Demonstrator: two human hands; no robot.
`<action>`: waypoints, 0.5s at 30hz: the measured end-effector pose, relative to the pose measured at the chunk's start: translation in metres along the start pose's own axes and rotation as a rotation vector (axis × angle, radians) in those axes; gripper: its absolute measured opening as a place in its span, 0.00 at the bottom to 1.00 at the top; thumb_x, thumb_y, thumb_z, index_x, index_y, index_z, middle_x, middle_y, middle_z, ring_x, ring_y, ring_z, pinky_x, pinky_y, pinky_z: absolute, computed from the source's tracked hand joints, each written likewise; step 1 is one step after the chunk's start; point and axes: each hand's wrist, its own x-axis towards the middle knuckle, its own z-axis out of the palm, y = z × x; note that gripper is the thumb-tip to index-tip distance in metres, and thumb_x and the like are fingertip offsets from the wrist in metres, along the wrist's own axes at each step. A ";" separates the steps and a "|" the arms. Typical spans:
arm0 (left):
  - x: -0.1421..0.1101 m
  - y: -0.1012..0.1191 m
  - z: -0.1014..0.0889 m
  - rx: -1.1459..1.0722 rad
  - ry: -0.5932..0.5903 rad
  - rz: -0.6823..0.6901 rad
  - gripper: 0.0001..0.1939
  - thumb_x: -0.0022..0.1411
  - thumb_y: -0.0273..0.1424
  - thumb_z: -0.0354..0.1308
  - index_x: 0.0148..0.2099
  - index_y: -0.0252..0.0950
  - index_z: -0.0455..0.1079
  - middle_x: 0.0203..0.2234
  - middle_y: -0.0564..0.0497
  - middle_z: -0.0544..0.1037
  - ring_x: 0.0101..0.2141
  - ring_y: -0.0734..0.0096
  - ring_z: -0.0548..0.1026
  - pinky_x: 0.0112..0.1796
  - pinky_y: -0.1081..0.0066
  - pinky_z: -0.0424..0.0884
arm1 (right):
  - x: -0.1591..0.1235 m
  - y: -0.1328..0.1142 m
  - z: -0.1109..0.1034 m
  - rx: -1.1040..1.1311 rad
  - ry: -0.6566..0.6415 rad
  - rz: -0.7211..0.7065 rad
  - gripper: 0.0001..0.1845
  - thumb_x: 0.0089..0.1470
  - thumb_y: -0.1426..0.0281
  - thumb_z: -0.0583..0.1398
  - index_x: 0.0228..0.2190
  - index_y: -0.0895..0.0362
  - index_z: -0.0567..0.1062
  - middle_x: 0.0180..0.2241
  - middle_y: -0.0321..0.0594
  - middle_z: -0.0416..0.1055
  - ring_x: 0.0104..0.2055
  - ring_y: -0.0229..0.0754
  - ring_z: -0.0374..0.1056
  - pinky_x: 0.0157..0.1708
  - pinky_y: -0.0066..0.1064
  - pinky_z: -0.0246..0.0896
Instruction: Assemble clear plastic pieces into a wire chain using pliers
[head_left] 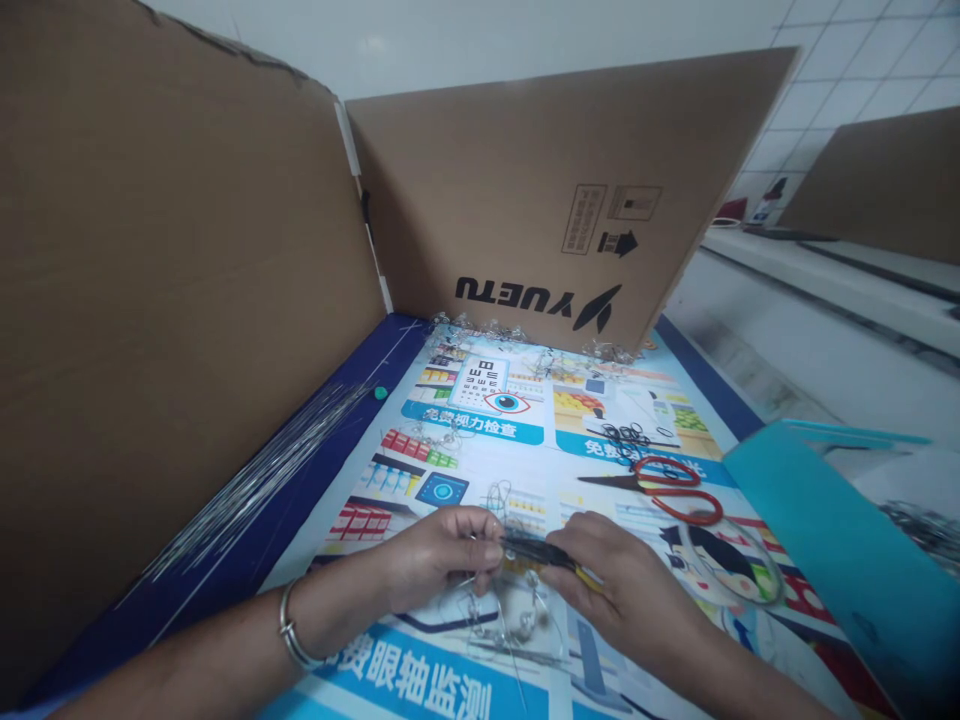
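My right hand [619,575] is wrapped round a pair of pliers [541,552] with dark jaws and a yellow-edged handle. The jaws point left and meet the fingertips of my left hand [442,552]. Thumb and forefinger of that hand pinch thin silvery wire [504,498], part of which loops up above the fingers. Below the pliers hangs or lies a tangle of wire with clear beads [517,625]; whether it joins the pinched wire I cannot tell. A metal bangle [291,630] circles my left wrist.
Red-handled scissors [679,490] lie to the right, beside dark wire loops [626,437]. Straight wires [262,475] lie in a bundle at left. Beaded wire pieces [491,330] line the back. Cardboard panels [540,180] stand behind and left. A blue box [817,540] is at right.
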 end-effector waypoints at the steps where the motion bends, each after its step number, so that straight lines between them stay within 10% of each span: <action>1: 0.000 0.000 0.000 0.000 0.006 -0.004 0.13 0.47 0.34 0.67 0.28 0.30 0.67 0.18 0.53 0.71 0.18 0.79 0.67 0.25 0.76 0.58 | 0.000 0.001 0.001 -0.006 -0.003 0.001 0.16 0.59 0.59 0.49 0.31 0.54 0.71 0.30 0.40 0.68 0.34 0.42 0.63 0.32 0.31 0.57; 15: -0.001 -0.001 -0.001 -0.003 0.030 0.049 0.11 0.56 0.34 0.61 0.36 0.33 0.65 0.25 0.51 0.71 0.22 0.78 0.68 0.27 0.75 0.61 | 0.000 0.008 0.006 0.011 0.047 0.049 0.18 0.60 0.58 0.48 0.30 0.55 0.70 0.29 0.40 0.68 0.33 0.41 0.64 0.31 0.31 0.56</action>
